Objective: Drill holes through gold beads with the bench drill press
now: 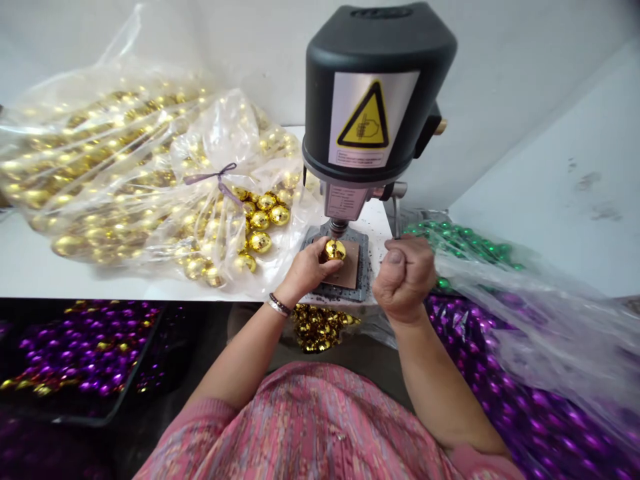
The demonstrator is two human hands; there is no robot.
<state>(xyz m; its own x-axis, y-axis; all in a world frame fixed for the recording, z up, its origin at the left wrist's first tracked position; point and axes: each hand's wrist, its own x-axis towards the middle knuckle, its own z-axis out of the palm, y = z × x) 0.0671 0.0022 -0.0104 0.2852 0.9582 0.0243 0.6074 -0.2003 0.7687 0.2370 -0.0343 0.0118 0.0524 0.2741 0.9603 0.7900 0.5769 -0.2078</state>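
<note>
Under the chuck of a black bench drill press (380,53), a shiny gold ball (336,251) rests on a brown board (350,270) over the grey machine base (364,240). My left hand (311,268) pinches this ball between thumb and fingers from the left side. The drill bit meets or nearly meets the ball's top; I cannot tell which. On the right, my right hand (406,277) is closed in a fist around the lower end of the metal feed lever (397,213). Its grip hides the end of that lever.
Clear plastic bags (125,173) of gold balls fill the table's left side, one spilling loose gold balls (260,241). Below the edge hang more gold balls (320,327). Purple balls lie in a dark crate (75,353); green (465,243) and purple balls (510,400) lie right.
</note>
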